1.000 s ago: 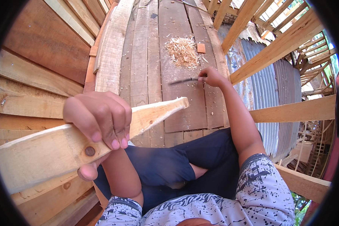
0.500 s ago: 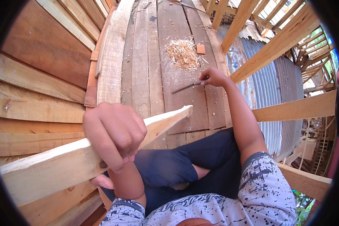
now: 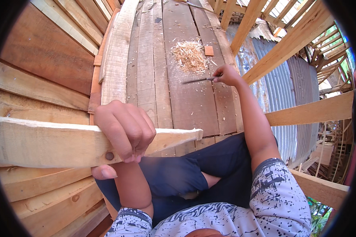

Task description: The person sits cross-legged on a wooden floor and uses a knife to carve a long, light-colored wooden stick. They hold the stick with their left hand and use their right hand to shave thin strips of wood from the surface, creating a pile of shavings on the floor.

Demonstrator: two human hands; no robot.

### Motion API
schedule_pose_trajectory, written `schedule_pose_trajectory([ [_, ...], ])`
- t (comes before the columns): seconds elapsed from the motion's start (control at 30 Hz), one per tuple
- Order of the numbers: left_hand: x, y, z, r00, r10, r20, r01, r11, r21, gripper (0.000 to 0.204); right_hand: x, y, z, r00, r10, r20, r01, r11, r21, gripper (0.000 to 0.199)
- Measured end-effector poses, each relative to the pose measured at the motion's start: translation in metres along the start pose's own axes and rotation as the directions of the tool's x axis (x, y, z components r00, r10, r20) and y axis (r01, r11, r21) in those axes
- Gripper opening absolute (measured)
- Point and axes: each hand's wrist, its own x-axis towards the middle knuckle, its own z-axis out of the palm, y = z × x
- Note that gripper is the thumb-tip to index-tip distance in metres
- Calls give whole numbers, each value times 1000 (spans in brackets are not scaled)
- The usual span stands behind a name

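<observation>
Across the lower left runs a pale wooden plank, its right end cut narrower with a small notch at the tip. My left hand is closed over the plank's upper edge, fingers down the side, thumb below. A dark round knot shows beside the fingers. Out ahead, my right hand grips a slim knife with a dark blade pointing left. The blade is above the floorboards, apart from the plank. A heap of wood shavings lies just beyond it, with a small square wood block at its right.
Beneath me is a floor of long wooden boards strewn with chips. Stacked planks line the left. At right stand timber rails with corrugated metal sheets behind them. My bent legs are below the plank.
The plank has swung from a slant to nearly level, its left end rising and its tip dropping. My right hand has shifted slightly farther away, and the knife lies closer to level.
</observation>
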Motion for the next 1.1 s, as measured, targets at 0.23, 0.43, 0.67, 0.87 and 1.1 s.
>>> schedule_pose_trajectory([
  [0.23,2,4,-2,1000,4,-5,-4,1000,15,29,-6,-1,-3,998,40,-58,-43,998,-40,25],
  [0.43,0,8,3,998,22,-60,-15,993,115,28,-22,32,-32,993,111,-45,-116,983,-144,28],
  [0.67,1,8,3,999,19,-44,-11,987,159,25,-24,46,-43,985,154,-79,-161,983,-92,28],
  [0.87,-2,11,3,994,31,-105,-14,987,161,27,-25,38,-47,981,182,-70,-188,977,-102,26],
  [1.1,-3,10,-1,996,15,-91,-3,993,122,29,-29,30,-49,977,197,76,-186,974,-133,29],
])
